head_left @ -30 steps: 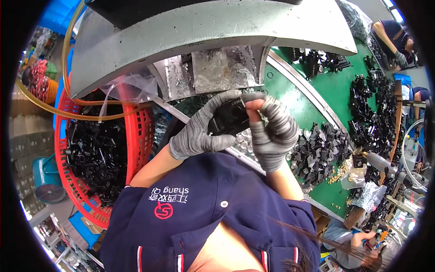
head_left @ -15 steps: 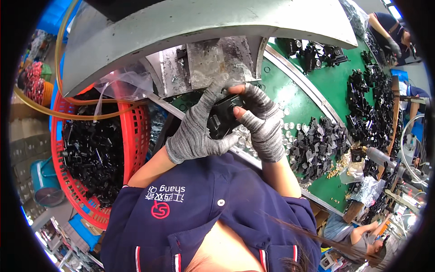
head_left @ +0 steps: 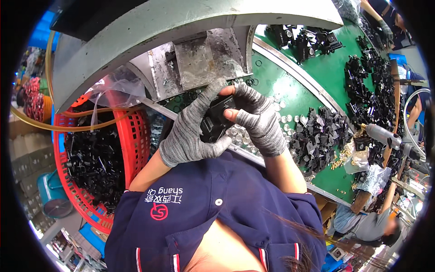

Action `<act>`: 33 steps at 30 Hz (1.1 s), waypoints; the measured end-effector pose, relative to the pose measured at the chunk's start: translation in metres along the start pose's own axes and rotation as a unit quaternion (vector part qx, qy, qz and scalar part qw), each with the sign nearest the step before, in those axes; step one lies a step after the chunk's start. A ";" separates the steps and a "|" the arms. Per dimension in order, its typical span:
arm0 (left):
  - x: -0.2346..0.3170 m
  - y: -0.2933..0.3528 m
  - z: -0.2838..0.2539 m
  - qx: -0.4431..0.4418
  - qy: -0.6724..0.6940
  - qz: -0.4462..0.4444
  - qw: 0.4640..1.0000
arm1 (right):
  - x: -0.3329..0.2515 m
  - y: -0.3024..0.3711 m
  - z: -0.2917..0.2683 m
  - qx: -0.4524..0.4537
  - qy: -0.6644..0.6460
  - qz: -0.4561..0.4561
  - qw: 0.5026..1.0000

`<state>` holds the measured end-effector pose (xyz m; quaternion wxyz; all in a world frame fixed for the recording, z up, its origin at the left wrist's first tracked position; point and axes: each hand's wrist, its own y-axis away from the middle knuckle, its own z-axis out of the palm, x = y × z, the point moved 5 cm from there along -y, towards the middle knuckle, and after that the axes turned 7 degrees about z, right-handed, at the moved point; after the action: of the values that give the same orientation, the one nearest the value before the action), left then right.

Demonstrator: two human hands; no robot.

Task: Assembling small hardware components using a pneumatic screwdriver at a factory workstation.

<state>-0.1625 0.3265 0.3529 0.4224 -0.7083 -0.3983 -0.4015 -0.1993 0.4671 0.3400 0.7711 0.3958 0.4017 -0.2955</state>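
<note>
Between both hands is a black plastic housing (head_left: pixel 212 125), boxy, with a round feature near its top. My left hand (head_left: pixel 190 131), in a grey fingerless knit glove, wraps its left side, thumb along the lower edge. Gloved the same way, my right hand (head_left: pixel 260 120) closes on its upper right, thumb and fingertips pressing near the round feature. Whether a small part sits under those fingertips is hidden. Small clear round lenses (head_left: pixel 240 135) lie on the green table just beyond and beside my right hand. Black rings (head_left: pixel 252 82) are scattered past my fingertips.
A grey curved machine frame (head_left: pixel 195 28) arches over the bench ahead. At left stands a red basket (head_left: pixel 136 140) of black parts. Rightward lie a heap of dark clips (head_left: pixel 319 140), brass screws (head_left: pixel 340 158), an electric screwdriver (head_left: pixel 380 135) and black assemblies (head_left: pixel 312 43). Other people work at right.
Both hands and the housing have shifted slightly left in view, along with the scene. My right thumb stays on the housing; the grip looks much the same.
</note>
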 end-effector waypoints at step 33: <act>-0.006 0.019 0.000 0.002 0.013 0.015 1.000 | 0.001 0.004 -0.002 -0.033 0.014 0.002 0.999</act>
<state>-0.1476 0.3187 0.3423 0.4351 -0.7082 -0.3827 -0.4034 -0.1969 0.4703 0.3400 0.7786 0.3751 0.4209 -0.2753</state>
